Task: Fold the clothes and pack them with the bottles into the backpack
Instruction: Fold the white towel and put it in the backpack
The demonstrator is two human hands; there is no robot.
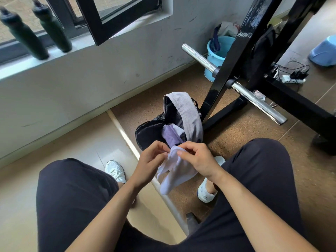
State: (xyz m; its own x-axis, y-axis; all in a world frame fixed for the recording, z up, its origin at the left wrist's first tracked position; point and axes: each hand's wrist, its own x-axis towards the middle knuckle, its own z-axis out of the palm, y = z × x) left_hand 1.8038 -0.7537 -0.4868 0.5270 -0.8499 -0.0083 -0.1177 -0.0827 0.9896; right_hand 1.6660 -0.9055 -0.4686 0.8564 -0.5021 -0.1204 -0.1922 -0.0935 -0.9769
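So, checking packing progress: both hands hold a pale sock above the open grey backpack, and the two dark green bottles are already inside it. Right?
Not quite. The head view shows the two dark green bottles standing on the windowsill, not inside. Both the left hand and right hand do hold the pale sock above the open grey backpack.

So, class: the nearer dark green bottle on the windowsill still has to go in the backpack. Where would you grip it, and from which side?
Grip the nearer dark green bottle around its straight middle body, probably coming from the room side, since window glass stands behind it. It stands upright on the white windowsill, apart from the second bottle, so fingers can wrap round it.
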